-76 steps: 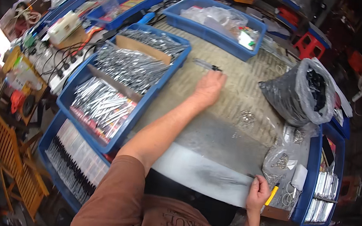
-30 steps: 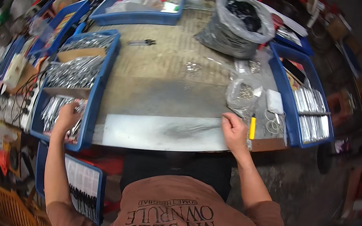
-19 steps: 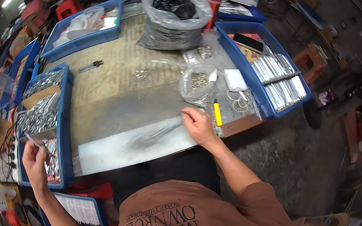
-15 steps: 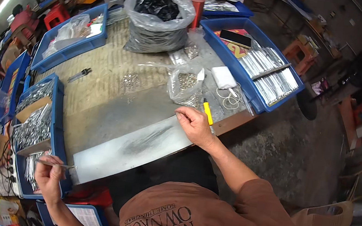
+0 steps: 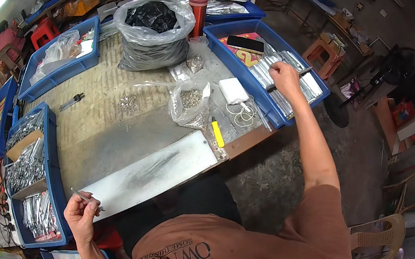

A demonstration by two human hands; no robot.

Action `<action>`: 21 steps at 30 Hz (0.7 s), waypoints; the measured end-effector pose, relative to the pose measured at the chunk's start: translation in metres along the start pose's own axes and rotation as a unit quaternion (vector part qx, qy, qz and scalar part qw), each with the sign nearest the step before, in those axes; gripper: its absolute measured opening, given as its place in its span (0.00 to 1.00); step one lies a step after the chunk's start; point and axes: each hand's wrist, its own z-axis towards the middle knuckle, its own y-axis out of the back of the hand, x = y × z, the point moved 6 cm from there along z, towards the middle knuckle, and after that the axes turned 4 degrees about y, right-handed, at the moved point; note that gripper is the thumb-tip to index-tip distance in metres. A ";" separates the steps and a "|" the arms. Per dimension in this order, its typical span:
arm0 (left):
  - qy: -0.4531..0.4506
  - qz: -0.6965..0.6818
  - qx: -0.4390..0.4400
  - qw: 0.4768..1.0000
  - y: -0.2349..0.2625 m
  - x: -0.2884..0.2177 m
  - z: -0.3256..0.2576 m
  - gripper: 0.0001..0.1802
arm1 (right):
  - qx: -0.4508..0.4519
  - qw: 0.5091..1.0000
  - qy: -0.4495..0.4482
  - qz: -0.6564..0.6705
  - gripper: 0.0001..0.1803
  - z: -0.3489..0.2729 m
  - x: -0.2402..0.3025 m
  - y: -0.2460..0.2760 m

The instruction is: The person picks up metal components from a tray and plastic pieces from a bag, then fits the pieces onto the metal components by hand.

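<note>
My left hand [image 5: 81,213] pinches a thin silvery metal piece [image 5: 78,195] near the left end of a white board [image 5: 159,168] that lies along the table's front edge. A dark grey smudge marks the middle of the board. My right arm reaches out to the far right, and my right hand [image 5: 285,78] is at a blue tray [image 5: 311,113] of long silvery metal strips [image 5: 284,102]. Its fingers are curled together over the strips. Whatever may be between them is hidden.
A black phone [image 5: 245,44] lies in the right tray. Near it are a white charger [image 5: 233,90] with a cable, a yellow-handled tool [image 5: 217,133] and a bag of small metal parts [image 5: 190,103]. A big plastic sack [image 5: 152,51] stands behind; another blue tray [image 5: 47,159] holds metal parts.
My right hand has left the white board and moved far right to the strips in the blue tray. My left hand has shifted slightly, still pinching the metal piece. The view has turned somewhat.
</note>
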 end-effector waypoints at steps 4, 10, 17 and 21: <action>0.004 -0.007 0.004 1.000 -0.004 0.003 -0.001 0.10 | 0.148 0.975 0.006 -0.166 0.11 0.026 -0.024 -0.022; 0.001 -0.018 0.013 1.000 -0.014 0.001 -0.002 0.09 | 0.273 0.915 -0.071 -0.290 0.14 0.034 -0.032 -0.056; 0.000 -0.044 0.003 0.999 -0.015 0.003 -0.003 0.09 | 0.333 0.891 -0.091 -0.296 0.17 0.034 -0.030 -0.066; 0.009 -0.059 0.004 0.998 -0.019 0.005 -0.002 0.10 | 0.322 0.899 -0.074 -0.286 0.17 0.032 -0.023 -0.063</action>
